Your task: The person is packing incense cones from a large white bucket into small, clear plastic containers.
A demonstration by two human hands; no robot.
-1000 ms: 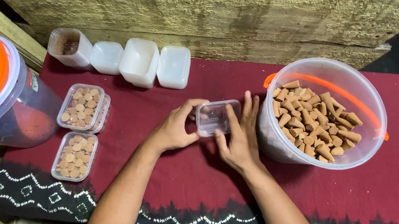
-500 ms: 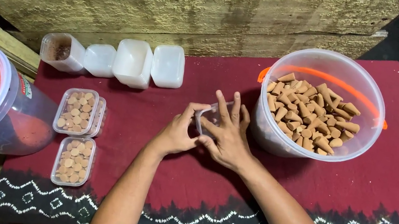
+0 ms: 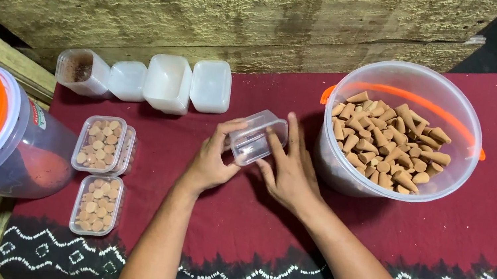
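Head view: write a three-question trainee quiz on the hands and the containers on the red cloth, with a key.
1. True or false: both hands hold the small clear box.
2. What fills the big clear tub beside the right hand?
A. brown cones
B. white lids
C. water
3. How many filled small boxes lie left of the left hand?

Key:
1. True; the box is empty and tilted.
2. A, brown cones.
3. Three or so: one filled box lies near, and two more sit close together behind it, partly overlapping.
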